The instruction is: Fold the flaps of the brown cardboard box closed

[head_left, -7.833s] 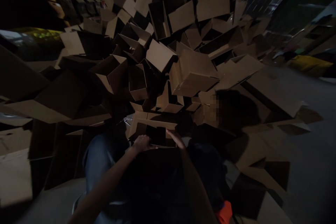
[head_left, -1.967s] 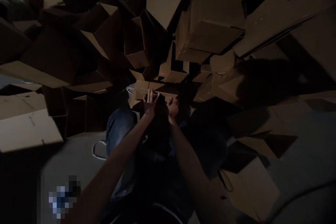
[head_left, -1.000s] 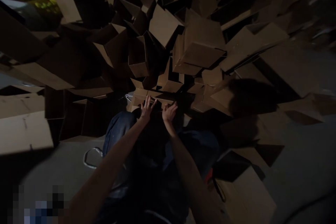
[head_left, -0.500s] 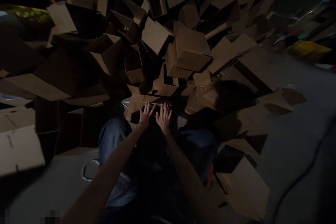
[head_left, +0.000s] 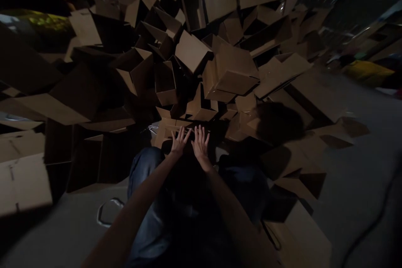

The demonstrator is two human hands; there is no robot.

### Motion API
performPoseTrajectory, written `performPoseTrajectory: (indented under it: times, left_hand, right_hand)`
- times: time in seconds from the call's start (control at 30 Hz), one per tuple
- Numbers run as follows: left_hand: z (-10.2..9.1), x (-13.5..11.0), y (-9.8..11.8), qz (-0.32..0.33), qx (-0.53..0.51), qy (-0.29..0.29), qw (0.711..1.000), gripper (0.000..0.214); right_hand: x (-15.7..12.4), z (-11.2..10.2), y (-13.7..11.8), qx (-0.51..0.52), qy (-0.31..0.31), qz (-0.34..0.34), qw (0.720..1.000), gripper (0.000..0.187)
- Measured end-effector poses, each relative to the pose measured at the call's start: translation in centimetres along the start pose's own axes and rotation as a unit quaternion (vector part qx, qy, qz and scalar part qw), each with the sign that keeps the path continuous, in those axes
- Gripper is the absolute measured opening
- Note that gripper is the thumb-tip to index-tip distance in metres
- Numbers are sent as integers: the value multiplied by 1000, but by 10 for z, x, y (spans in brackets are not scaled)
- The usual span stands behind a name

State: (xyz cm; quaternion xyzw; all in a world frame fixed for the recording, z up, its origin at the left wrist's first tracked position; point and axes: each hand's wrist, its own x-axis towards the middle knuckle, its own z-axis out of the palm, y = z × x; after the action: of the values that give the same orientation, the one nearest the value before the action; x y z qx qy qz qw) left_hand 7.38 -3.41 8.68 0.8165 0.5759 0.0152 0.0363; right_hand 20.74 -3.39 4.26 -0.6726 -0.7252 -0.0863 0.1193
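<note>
My left hand and my right hand are side by side between my knees, palms down with fingers spread. Neither one holds anything. Just beyond and beneath them is a brown cardboard box, partly hidden by the hands and dark shadow. Whether the fingers touch the box I cannot tell. A small open box stands a little farther off, with a larger box above it.
A big heap of cardboard boxes spreads ahead and to both sides. Pale boxes stand at the left. A loop of strap lies on the grey floor. A dark cable runs along the right.
The view has shifted slightly, so the boxes appear a little lower and farther right. Both hands stay spread in nearly the same place, slightly closer together.
</note>
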Motion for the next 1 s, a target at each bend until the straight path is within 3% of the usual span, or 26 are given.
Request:
performPoseTrajectory:
  times: [0.3, 0.47, 0.63, 0.9, 1.0]
  left_hand:
    - [-13, 3, 2, -22, -7, -31, 999, 88]
    - [-10, 9, 9, -50, -36, -30, 998, 80]
    - [-12, -3, 17, -83, -54, -59, 993, 67]
    - [-9, -9, 18, -77, -70, -33, 994, 51]
    - [-5, -8, 18, -77, -72, -20, 994, 47]
  right_hand:
    - [4, 15, 0, 17, -31, 33, 999, 63]
    - [7, 29, -2, 53, 4, 68, 996, 60]
    - [2, 47, -3, 102, 17, 116, 988, 47]
    - [-2, 48, 4, 93, 24, 26, 995, 38]
    - [-1, 48, 5, 87, 22, 37, 995, 39]
